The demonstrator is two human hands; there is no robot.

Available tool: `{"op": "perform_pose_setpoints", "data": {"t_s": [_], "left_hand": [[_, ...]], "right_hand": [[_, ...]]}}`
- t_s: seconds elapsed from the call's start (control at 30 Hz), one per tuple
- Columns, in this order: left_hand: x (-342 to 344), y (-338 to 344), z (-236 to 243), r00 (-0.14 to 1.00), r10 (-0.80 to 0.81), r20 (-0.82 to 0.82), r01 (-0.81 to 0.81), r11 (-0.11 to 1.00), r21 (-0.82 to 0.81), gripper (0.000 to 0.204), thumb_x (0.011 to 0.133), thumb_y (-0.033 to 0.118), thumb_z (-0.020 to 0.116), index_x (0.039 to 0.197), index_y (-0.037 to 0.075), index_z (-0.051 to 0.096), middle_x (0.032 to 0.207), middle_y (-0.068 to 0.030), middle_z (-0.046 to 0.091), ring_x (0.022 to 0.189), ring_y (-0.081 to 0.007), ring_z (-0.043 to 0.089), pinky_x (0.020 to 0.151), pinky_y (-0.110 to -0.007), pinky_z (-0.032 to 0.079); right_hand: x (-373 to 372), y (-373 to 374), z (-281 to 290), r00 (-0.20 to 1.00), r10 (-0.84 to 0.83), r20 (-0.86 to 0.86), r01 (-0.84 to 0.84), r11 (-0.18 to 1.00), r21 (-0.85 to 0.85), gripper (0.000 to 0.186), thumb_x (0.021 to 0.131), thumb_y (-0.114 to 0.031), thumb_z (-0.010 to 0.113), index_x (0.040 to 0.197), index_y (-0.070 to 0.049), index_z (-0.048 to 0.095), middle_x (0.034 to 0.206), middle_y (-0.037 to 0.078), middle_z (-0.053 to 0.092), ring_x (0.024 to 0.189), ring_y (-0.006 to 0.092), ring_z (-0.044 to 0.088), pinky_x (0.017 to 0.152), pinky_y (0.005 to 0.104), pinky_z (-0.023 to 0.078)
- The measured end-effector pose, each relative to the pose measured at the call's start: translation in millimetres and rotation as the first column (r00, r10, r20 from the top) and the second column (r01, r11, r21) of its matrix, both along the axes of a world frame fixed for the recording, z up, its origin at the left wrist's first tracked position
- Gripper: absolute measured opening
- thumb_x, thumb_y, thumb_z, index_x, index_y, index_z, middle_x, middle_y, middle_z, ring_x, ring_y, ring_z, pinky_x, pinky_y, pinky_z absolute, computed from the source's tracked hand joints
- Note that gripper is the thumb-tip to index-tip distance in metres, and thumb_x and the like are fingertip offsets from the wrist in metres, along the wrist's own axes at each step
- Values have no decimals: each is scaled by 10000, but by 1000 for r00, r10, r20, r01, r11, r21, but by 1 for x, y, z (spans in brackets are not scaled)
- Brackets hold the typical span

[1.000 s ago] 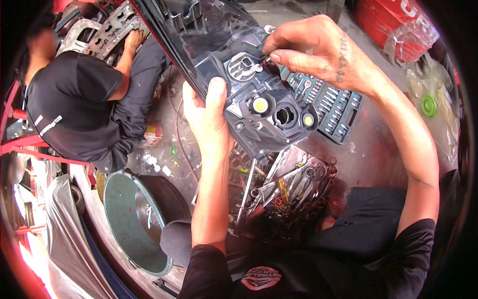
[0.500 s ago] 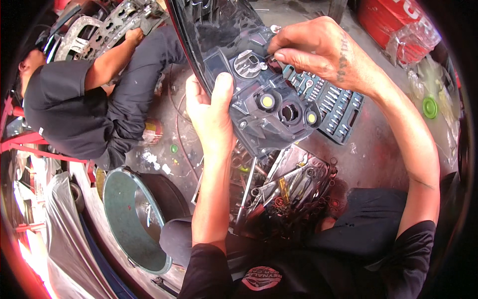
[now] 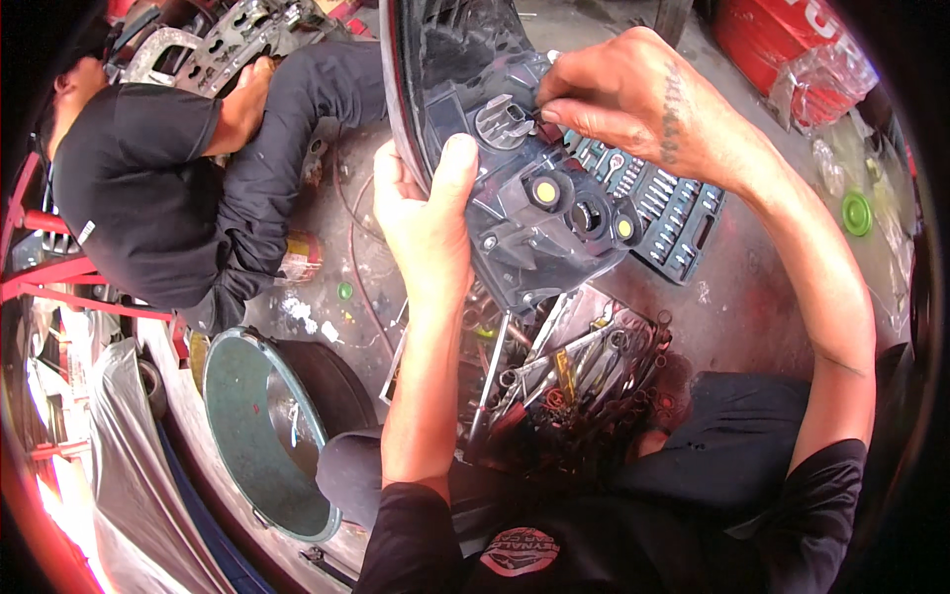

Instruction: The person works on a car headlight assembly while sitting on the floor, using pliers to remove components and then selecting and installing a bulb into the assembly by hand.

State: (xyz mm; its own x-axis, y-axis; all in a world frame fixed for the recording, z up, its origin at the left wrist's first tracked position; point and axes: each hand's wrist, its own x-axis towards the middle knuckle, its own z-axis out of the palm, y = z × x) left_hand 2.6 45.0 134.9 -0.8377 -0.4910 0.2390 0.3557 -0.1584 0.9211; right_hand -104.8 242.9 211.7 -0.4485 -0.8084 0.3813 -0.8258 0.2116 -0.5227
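A dark plastic car lamp housing [image 3: 524,247] is held up at the upper middle, its back toward me, with round sockets, two yellow-centred caps and a grey round fitting [image 3: 500,121]. My left hand [image 3: 421,218] grips the housing's left edge, thumb on top. My right hand [image 3: 628,104] is closed in a pinch beside the grey fitting, fingertips at the housing; what they hold is too small and hidden to make out. An open socket set case [image 3: 673,238] lies behind the housing, partly covered by it and my right hand.
Below the housing lies a tray of wrenches [image 3: 579,366]. A large green tub [image 3: 242,436] stands at lower left. A co-worker in black [image 3: 158,198] crouches at upper left by metal parts [image 3: 213,49]. A red drum [image 3: 762,49] and crumpled plastic are at right.
The housing and my left hand have shifted slightly right, with the housing's long edge more upright. My right fingertips remain pinched at it. The co-worker's head and arm have moved.
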Motion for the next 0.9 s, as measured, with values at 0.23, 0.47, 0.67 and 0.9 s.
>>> {"op": "perform_pose_setpoints", "data": {"t_s": [0.23,0.47,0.67,0.9], "left_hand": [[-1,4,-3,999,21,42,-21,1000,1,373,911,136,805,1189,11,591,1056,-56,688,902,-107,633,845,-278,519],[-1,3,-12,998,-15,67,12,999,36,380,916,138,804,1200,-1,593,1090,-70,692,971,-133,638,896,-301,508],[-7,1,-18,982,9,188,-3,999,-35,446,997,227,703,1340,-22,567,1221,-156,668,1030,-226,680,911,-380,569],[-18,9,-30,979,-69,191,66,998,22,470,1022,349,663,1354,27,578,1253,-119,681,1084,-254,688,955,-429,576]], "right_hand": [[-1,-2,-5,995,7,-95,-4,999,35,185,921,-153,676,976,23,687,837,184,705,811,400,680,745,451,532],[-7,1,-15,957,105,-272,-96,994,48,127,888,-88,685,957,16,663,839,180,681,809,414,661,760,460,528],[-25,10,-34,912,168,-375,-204,977,-57,154,923,-30,621,774,9,614,626,156,575,556,257,576,530,395,498],[-12,45,-5,999,14,-48,-7,990,139,79,894,-19,666,893,43,714,777,192,704,671,244,686,608,374,565]]}}
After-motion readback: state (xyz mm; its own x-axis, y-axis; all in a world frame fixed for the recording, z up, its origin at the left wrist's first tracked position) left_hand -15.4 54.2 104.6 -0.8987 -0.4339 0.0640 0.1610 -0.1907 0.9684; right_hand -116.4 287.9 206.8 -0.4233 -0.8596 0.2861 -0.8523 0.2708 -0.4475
